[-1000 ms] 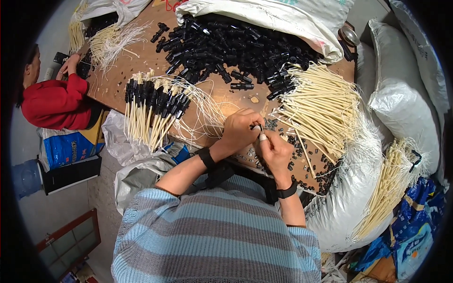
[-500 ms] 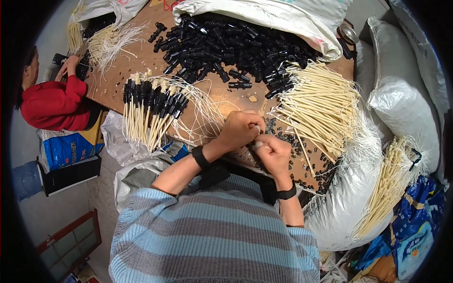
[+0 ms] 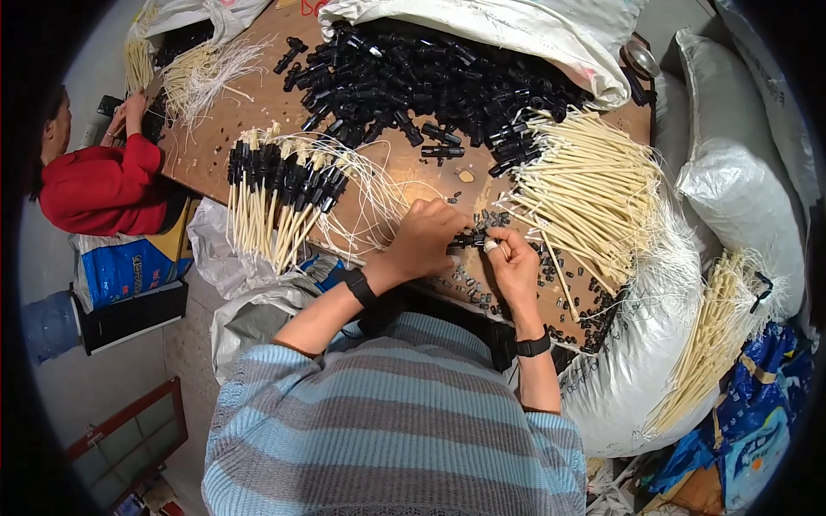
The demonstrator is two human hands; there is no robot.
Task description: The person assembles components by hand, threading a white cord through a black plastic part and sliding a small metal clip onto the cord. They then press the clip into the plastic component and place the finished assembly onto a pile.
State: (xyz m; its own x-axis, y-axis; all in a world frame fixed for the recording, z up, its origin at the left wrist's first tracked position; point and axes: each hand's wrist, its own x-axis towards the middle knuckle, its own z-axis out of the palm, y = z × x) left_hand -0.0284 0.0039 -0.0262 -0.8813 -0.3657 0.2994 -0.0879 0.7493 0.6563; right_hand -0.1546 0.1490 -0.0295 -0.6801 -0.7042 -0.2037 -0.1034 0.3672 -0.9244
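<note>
Between my two hands is a black plastic fitting [image 3: 470,241], lying crosswise near the front edge of the table. My left hand [image 3: 426,239] is curled over its left end, back of the hand up, with the fingertips partly hidden. At the other end, the thumb and forefinger of my right hand [image 3: 514,268] pinch the fitting. Small dark clips [image 3: 551,268] are scattered under and around my hands. On the left lies a row of pale sticks fitted with black fittings [image 3: 280,185], their white cords trailing toward my left wrist. A large bundle of pale tubes [image 3: 585,189] lies at my right.
A heap of black fittings [image 3: 413,82] spills from a white woven sack [image 3: 508,34] at the back. Full white sacks [image 3: 731,163] stand at the right, one bearing another stick bundle [image 3: 701,344]. A person in red [image 3: 99,189] works at the far left corner.
My fists have come apart slightly and loosened. The black fitting now shows between my fingers; before, it was hidden.
</note>
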